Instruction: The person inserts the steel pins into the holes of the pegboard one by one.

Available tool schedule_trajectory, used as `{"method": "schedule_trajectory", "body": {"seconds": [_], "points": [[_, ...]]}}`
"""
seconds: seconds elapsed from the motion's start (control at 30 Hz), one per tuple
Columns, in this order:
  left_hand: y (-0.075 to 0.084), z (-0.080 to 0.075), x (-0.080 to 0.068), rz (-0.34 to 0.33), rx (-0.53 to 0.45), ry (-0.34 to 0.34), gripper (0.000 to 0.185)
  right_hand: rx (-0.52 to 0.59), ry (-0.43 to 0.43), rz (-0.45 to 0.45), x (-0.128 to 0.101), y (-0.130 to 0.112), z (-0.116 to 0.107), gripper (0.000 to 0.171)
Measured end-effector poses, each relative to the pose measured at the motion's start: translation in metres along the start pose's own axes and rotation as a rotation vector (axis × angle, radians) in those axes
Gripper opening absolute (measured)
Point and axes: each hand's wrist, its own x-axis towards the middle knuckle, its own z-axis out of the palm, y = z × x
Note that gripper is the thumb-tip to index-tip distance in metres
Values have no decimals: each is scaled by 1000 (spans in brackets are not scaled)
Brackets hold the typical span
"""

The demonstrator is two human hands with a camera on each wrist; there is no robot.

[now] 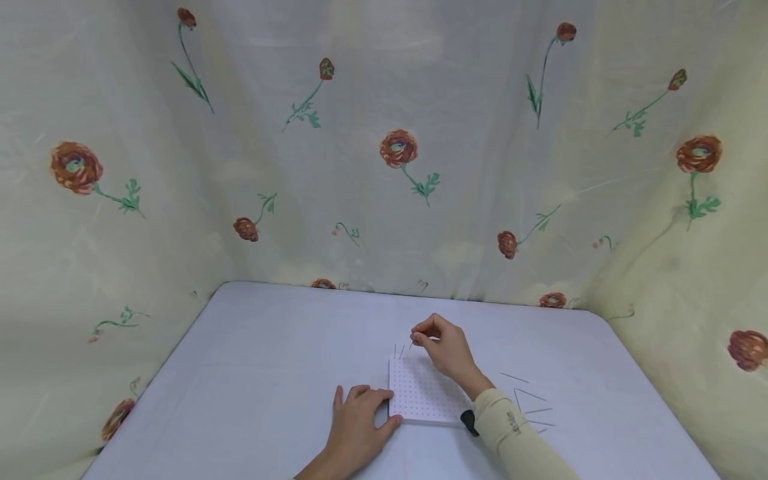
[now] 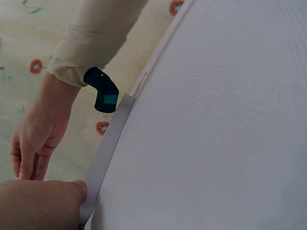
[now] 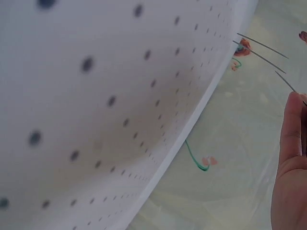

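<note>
While your right hand (image 1: pixel 445 348) pinches it, pin (image 3: pixel 285 81): lower centre of frame, slanting down-left from your grip.
Dotted board (image 1: pixel 420 393): just below the pin's tip, apart.
Left hand (image 1: pixel 357 428): farther, relaxed fingers touching board's left edge.

Pins (image 1: pixel 531 395) on table (image 1: pixel 270 373), right of board (image 1: pixel 420 393)

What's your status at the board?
Left hand touching board; right hand pinching stick. Two sticks standing in board. Loose sticks at right, seemingly not blocking.

Right hand (image 1: pixel 449 348), pinched at the fingertips (image 1: pixel 417 337), extends farther forward than the left hand (image 1: pixel 357 427), its fingers (image 1: pixel 379 395) spread.
</note>
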Motion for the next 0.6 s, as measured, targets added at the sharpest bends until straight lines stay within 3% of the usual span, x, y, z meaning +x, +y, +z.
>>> {"method": "schedule_trajectory", "body": {"seconds": [0.27, 0.6], "points": [[-2, 0, -1, 31, 7, 16, 42, -33, -7, -24, 2, 4, 2, 8], [-5, -1, -2, 55, 16, 19, 43, -144, -62, 33, 0, 3, 4, 8]]}}
